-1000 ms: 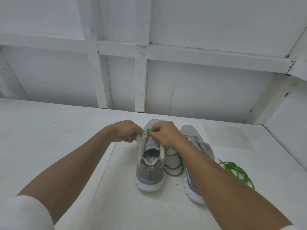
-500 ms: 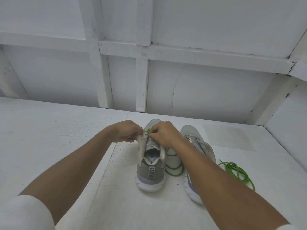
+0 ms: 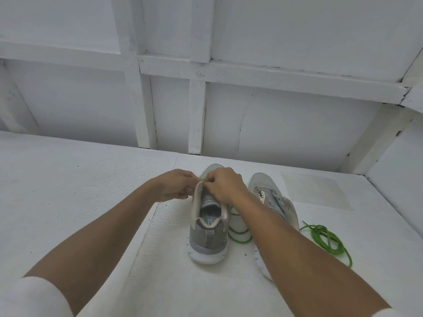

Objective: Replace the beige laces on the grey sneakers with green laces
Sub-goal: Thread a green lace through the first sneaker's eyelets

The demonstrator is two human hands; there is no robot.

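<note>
Two grey sneakers stand heel-toward-me on a white surface. Over the left sneaker [image 3: 208, 234] my left hand [image 3: 175, 187] pinches the left eyelet flap, and my right hand [image 3: 225, 186] pinches the green lace [image 3: 204, 178] where a short bit shows between the fingers. More of that green lace loops on the surface [image 3: 239, 236] between the shoes. The right sneaker [image 3: 270, 197] still carries beige laces and is partly hidden by my right forearm. A second green lace [image 3: 325, 239] lies coiled to its right.
The shoes rest on a white foam-like board [image 3: 91, 202] with a seam running toward me. A white panelled wall [image 3: 274, 110] with wooden battens rises just behind the shoes, and a white side wall [image 3: 400, 179] closes in at the right.
Both hands stay at the left sneaker's upper eyelets; the fingers have shifted slightly closer together and the visible bit of green lace between them is shorter.
</note>
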